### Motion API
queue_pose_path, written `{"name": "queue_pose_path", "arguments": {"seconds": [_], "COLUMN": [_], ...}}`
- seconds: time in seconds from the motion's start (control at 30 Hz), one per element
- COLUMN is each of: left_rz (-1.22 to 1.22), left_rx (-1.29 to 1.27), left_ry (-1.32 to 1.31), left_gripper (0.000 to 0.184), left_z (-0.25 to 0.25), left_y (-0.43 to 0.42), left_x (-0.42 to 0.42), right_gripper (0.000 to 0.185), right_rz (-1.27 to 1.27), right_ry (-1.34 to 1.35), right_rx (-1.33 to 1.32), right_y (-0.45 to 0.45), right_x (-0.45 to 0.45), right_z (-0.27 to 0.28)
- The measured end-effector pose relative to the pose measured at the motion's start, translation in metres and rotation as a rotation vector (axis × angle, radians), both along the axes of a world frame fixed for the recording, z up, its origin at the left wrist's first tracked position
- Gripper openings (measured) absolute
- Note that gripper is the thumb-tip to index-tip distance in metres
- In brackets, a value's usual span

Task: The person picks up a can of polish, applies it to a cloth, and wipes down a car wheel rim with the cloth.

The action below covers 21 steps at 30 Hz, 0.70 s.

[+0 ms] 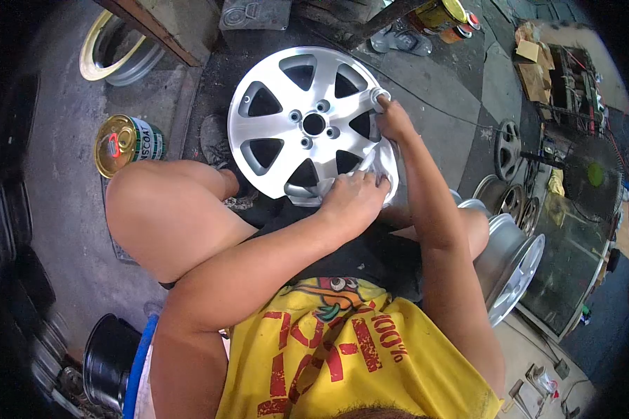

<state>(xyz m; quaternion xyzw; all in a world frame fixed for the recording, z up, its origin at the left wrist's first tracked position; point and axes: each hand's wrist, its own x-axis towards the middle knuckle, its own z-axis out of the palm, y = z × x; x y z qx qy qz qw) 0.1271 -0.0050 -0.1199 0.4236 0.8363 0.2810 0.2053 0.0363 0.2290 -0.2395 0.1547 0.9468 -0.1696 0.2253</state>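
Note:
A silver alloy wheel rim [279,129] with broad spokes and a dark centre hole lies tilted in front of my knees. My left hand [356,199] is closed on a white cloth [379,162], pressing it against the near edge of the rim. The cloth drapes over the lower right spokes. At the rim's right edge, my right hand [393,119] is closed, its fingers curled at the outer lip. A small whitish bunch shows at its fingertips, too unclear to name. Part of the rim's near edge is hidden by the cloth and my left hand.
A paint can [128,145] stands left of my knee, below another wheel rim [115,52]. Several rims [514,265] are gathered at right, near a fan [583,174]. A slipper [402,42] and yellow tin [440,15] are at the back.

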Motion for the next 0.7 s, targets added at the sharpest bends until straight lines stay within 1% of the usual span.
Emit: {"name": "queue_pose_path", "arguments": {"seconds": [0.07, 0.13, 0.17, 0.23, 0.37, 0.43, 0.53, 0.7], "left_rz": [0.01, 0.02, 0.01, 0.005, -0.017, -0.013, 0.006, 0.006], "left_rx": [-0.009, -0.018, -0.04, -0.065, -0.056, -0.043, -0.067, -0.068], "left_ry": [0.013, 0.022, 0.036, 0.048, 0.041, 0.046, 0.084, 0.118], "left_gripper": [0.027, 0.029, 0.03, 0.031, 0.033, 0.033, 0.033, 0.031], "left_z": [-0.005, -0.007, -0.007, -0.007, -0.006, -0.007, -0.01, -0.006], "left_y": [0.005, 0.008, 0.01, 0.014, 0.018, 0.019, 0.02, 0.019], "left_x": [0.0, -0.001, 0.0, 0.001, -0.001, 0.0, 0.002, 0.005], "right_gripper": [0.045, 0.046, 0.046, 0.048, 0.05, 0.053, 0.053, 0.053], "right_rz": [0.013, 0.069, 0.074, 0.125, 0.126, 0.153, 0.152, 0.166], "right_ry": [-0.013, 0.062, 0.059, 0.06, 0.047, -0.029, -0.037, -0.018], "right_rx": [0.031, 0.058, 0.055, 0.06, 0.064, 0.148, 0.135, 0.107], "right_y": [0.002, 0.006, 0.01, 0.015, 0.018, 0.014, 0.012, 0.016], "right_x": [-0.002, -0.003, -0.003, -0.005, -0.003, -0.009, -0.011, -0.012], "right_z": [-0.009, -0.019, -0.022, -0.023, -0.021, -0.013, -0.006, -0.013]}}
